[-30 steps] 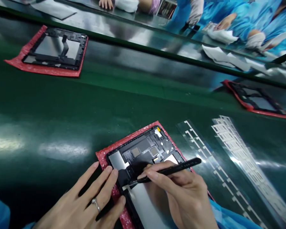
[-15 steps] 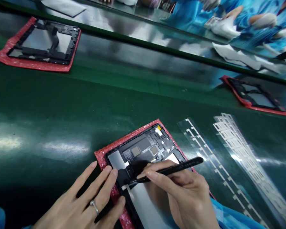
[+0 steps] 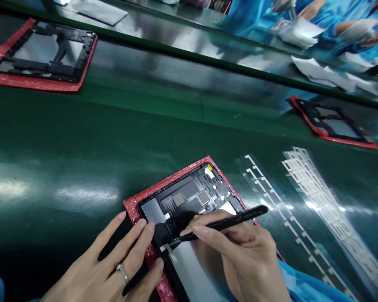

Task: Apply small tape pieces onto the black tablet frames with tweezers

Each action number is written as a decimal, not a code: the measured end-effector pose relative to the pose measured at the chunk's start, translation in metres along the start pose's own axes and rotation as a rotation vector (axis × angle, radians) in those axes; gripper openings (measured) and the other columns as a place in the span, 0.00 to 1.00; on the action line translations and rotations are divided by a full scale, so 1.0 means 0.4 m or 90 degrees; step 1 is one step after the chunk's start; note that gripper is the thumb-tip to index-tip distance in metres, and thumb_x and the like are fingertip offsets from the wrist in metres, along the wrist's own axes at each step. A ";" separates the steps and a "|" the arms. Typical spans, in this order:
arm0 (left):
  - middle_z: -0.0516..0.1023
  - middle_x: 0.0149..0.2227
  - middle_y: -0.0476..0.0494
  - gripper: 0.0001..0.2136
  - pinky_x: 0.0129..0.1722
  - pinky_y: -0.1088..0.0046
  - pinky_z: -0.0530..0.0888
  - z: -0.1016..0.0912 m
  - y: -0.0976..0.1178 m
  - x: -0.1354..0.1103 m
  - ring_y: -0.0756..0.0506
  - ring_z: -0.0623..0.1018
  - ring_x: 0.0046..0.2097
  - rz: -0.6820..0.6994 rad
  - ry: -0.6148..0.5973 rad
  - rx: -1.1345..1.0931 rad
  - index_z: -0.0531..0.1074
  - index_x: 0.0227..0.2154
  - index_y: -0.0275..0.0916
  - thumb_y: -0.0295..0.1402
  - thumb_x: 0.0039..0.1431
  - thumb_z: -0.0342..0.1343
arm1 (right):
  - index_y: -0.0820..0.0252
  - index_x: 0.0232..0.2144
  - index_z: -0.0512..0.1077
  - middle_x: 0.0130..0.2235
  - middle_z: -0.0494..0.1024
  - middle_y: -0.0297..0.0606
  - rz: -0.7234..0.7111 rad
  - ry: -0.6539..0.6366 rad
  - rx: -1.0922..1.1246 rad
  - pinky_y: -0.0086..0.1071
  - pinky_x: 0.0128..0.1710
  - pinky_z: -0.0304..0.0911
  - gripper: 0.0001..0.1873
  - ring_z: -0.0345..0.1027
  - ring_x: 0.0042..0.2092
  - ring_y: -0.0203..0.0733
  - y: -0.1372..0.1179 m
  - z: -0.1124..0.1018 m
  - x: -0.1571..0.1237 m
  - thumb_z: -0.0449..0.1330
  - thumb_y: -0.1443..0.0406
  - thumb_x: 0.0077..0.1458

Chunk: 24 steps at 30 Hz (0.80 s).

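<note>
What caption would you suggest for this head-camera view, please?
Left hand by a tablet frame on red bubble wrap, right hand holding black tweezers.

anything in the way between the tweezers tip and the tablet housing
Nothing visible. The tip of the black tweezers in the right hand is at the open tablet housing. The left hand rests beside the tip, not between them.

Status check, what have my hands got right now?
Right hand: black tweezers, tips on the tablet. Left hand: open, at the tablet's edge. Clear strip sheet alongside.
</note>
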<state>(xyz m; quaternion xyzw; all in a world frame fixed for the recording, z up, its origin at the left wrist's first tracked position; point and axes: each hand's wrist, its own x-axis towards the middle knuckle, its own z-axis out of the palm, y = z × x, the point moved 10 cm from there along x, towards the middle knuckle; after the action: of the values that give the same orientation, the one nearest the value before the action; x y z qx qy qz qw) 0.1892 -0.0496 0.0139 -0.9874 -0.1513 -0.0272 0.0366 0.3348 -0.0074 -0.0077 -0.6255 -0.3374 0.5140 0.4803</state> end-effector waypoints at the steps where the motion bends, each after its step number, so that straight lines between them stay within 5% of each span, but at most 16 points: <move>1: 0.65 0.54 0.41 0.25 0.58 0.47 0.40 0.001 -0.003 0.000 0.37 0.52 0.60 -0.007 0.000 -0.003 0.57 0.53 0.46 0.35 0.50 0.50 | 0.51 0.20 0.77 0.24 0.76 0.33 -0.002 0.001 -0.002 0.31 0.28 0.65 0.04 0.69 0.28 0.40 0.000 -0.001 0.000 0.63 0.63 0.43; 5: 0.65 0.54 0.42 0.24 0.58 0.50 0.39 -0.003 -0.011 0.006 0.39 0.51 0.61 -0.016 0.011 -0.022 0.57 0.54 0.45 0.37 0.53 0.48 | 0.51 0.20 0.77 0.24 0.76 0.33 -0.005 -0.003 -0.010 0.31 0.28 0.64 0.03 0.69 0.28 0.40 0.001 0.000 0.000 0.63 0.63 0.43; 12: 0.70 0.49 0.44 0.16 0.59 0.52 0.37 -0.018 -0.016 0.026 0.44 0.66 0.53 -0.045 0.034 -0.028 0.63 0.50 0.42 0.33 0.59 0.42 | 0.52 0.21 0.77 0.24 0.76 0.33 -0.010 0.003 -0.017 0.31 0.27 0.64 0.04 0.69 0.27 0.40 -0.003 0.001 0.004 0.63 0.64 0.44; 20: 0.71 0.48 0.44 0.17 0.60 0.56 0.41 -0.024 -0.021 0.025 0.43 0.65 0.53 -0.085 0.094 -0.068 0.65 0.48 0.41 0.41 0.58 0.47 | 0.51 0.22 0.77 0.25 0.76 0.32 -0.040 -0.015 -0.025 0.29 0.28 0.64 0.06 0.70 0.28 0.38 -0.016 0.008 -0.003 0.62 0.67 0.46; 24: 0.72 0.46 0.45 0.16 0.59 0.59 0.40 -0.029 -0.034 0.036 0.46 0.67 0.51 -0.104 0.094 -0.081 0.67 0.46 0.41 0.40 0.62 0.39 | 0.53 0.23 0.76 0.26 0.77 0.31 -0.056 -0.016 -0.040 0.27 0.28 0.64 0.06 0.71 0.29 0.38 -0.022 0.006 -0.007 0.61 0.68 0.47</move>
<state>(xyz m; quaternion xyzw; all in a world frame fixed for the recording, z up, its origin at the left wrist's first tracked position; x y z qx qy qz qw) 0.1984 -0.0333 0.0270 -0.9673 -0.2264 -0.1127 -0.0174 0.3325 -0.0065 0.0013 -0.6182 -0.3868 0.4892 0.4784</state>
